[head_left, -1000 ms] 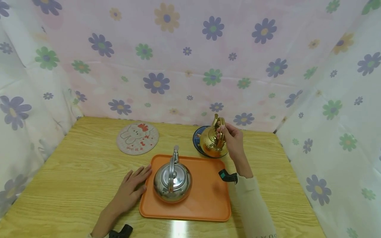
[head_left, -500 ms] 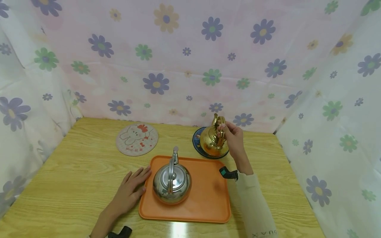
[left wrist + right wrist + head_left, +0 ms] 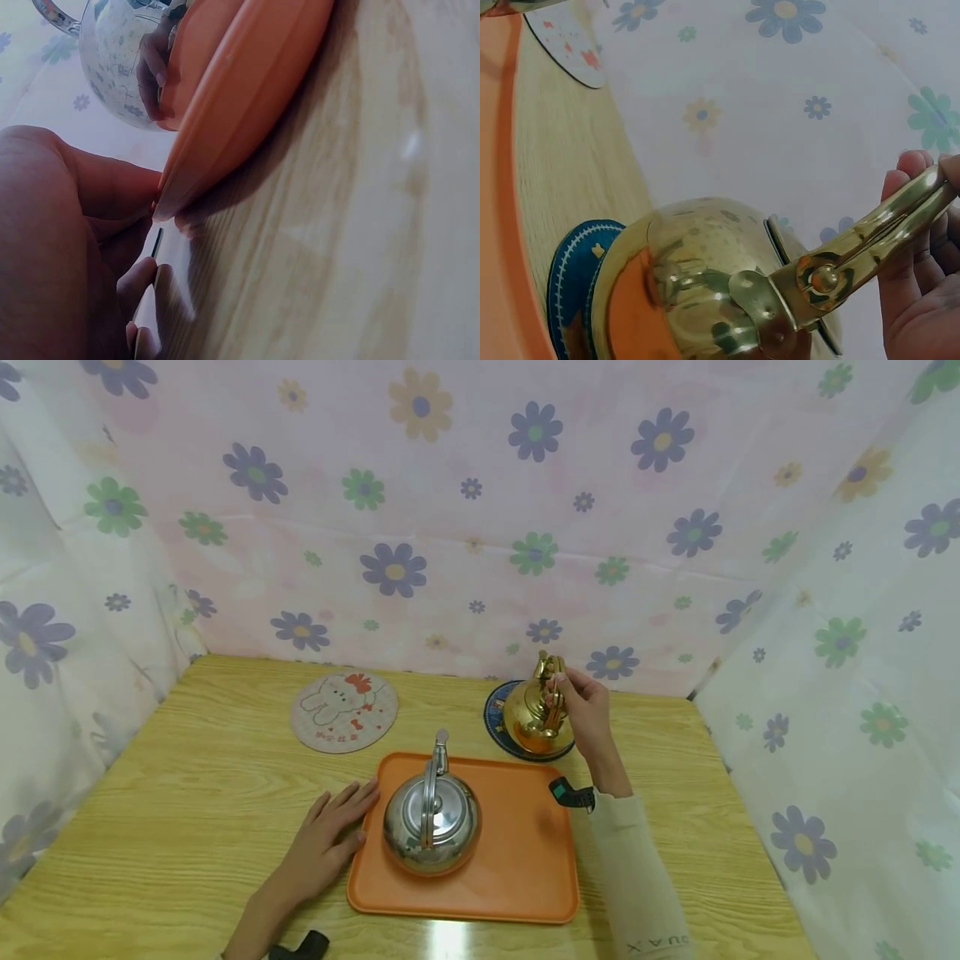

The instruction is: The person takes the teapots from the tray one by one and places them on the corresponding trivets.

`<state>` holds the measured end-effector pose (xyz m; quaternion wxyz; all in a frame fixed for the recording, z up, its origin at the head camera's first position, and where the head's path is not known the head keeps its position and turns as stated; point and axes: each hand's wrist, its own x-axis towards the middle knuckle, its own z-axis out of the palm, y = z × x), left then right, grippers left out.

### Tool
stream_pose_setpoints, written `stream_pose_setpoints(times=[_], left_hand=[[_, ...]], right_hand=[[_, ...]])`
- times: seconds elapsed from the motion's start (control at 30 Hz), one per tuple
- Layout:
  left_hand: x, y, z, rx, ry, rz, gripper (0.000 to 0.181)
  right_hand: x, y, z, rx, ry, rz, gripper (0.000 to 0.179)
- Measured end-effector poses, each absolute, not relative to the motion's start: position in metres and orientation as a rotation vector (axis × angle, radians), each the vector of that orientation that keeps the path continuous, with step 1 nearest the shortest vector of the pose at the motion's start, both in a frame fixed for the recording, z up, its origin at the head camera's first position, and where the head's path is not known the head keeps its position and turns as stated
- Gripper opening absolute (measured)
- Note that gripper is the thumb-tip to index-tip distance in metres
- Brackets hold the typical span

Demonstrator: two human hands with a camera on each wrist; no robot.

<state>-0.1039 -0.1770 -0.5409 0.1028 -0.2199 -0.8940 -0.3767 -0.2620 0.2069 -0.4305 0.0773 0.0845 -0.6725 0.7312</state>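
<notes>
In the head view a gold kettle (image 3: 528,727) stands on a round dark blue mat (image 3: 495,714) beyond the tray. My right hand (image 3: 588,702) grips its raised handle, with fingers and thumb around the bar; the right wrist view shows this handle (image 3: 862,244) close up. An orange tray (image 3: 517,860) lies nearer to me. On its left half stands a silver kettle (image 3: 457,835), handle up and spout pointing away. My left hand (image 3: 326,839) rests beside the tray with its fingers extended, and its fingertips touch the left rim (image 3: 202,112).
A round pale mat (image 3: 345,735) with a rabbit picture lies on the wooden table (image 3: 187,810), at the back left. Flowered cloth (image 3: 450,518) hangs behind the table and along both sides. The gold kettle's spout comes close to the back cloth.
</notes>
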Motion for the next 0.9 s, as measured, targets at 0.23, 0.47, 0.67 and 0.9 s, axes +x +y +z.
stream_pose_setpoints(times=[0.23,0.47,0.67,0.9], left_hand=[[-0.1038,-0.1769,-0.537,-0.648,-2.652,-1.116,0.053],[-0.1033,-0.1782,-0.5343,-0.646,-2.655,-1.128,0.053],[-0.1027,-0.1786,-0.5345,-0.645,-2.664,-1.126,0.053],[-0.1035,-0.178,-0.5328,-0.648,-2.663,-1.134,0.054]], right_hand=[[-0.266,0.206,-0.4299,0.232,-1.987,2.215,0.039],[-0.2668,0.2043,-0.4256,0.159,-2.014,2.246,0.037],[-0.2637,0.2027,-0.4229,0.121,-2.026,2.255,0.037],[-0.2623,0.2023,-0.4216,0.118,-1.994,2.287,0.039]])
